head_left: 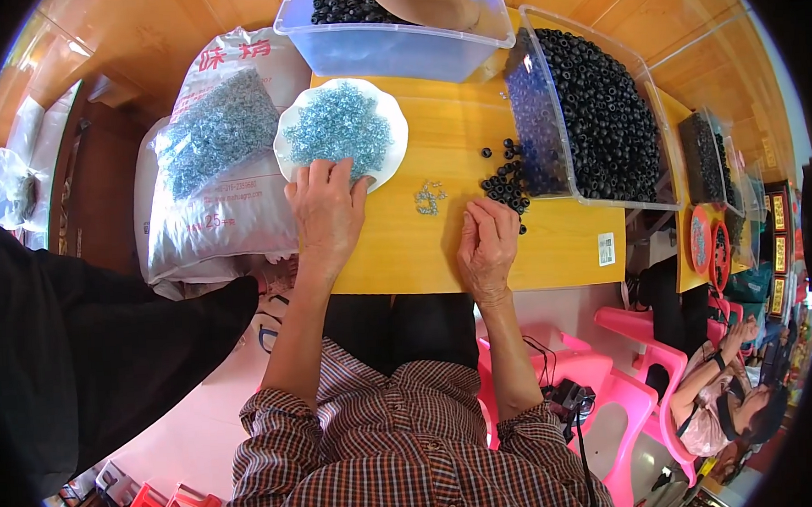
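Observation:
A white scalloped plate (pixel 397 116) holds a heap of small, shiny blue-grey pieces (pixel 339 124). My left hand (pixel 328 207) reaches over the plate's near rim, its fingers slightly apart and their tips at the heap. Right of the plate, a few of the same small pieces (pixel 429 199) lie loose on the yellow table (pixel 397 263). My right hand (pixel 488 249) rests beside a scatter of black round beads (pixel 508 182), several of which show holes. Its fingers are curled together, and whatever they may hold is hidden.
A clear bin (pixel 560 135) full of black beads stands right of the scatter. Another bin (pixel 395 47) is at the back, with a person's arm (pixel 429 0) over it. A bag of shiny pieces (pixel 221 135) lies on a white sack (pixel 212 236). Pink chairs (pixel 616 399) stand at right.

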### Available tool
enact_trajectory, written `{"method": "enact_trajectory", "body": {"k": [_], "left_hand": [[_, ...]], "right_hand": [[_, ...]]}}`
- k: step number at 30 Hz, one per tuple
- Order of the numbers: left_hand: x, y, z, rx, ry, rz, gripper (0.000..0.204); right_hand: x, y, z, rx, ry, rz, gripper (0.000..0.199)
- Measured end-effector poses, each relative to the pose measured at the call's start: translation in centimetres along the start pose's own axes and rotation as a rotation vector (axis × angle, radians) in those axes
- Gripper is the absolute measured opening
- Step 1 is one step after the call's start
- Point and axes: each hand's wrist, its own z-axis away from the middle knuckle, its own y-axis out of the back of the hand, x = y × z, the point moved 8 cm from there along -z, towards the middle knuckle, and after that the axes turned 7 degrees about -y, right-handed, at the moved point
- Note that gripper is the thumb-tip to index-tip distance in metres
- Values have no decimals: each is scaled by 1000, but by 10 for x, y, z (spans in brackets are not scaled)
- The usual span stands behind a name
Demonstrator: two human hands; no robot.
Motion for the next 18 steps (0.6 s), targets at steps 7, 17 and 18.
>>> {"method": "enact_trajectory", "body": {"k": [7, 17, 18], "left_hand": [[9, -14, -11, -160, 1, 84, 31], [10, -19, -10, -155, -38, 162, 40], [13, -18, -10, -158, -60, 176, 44]], "right_hand": [[-2, 0, -1, -9, 16, 23, 19], [-40, -28, -12, -132, 6, -62, 34], [-39, -30, -12, -132, 6, -63, 34]]}}
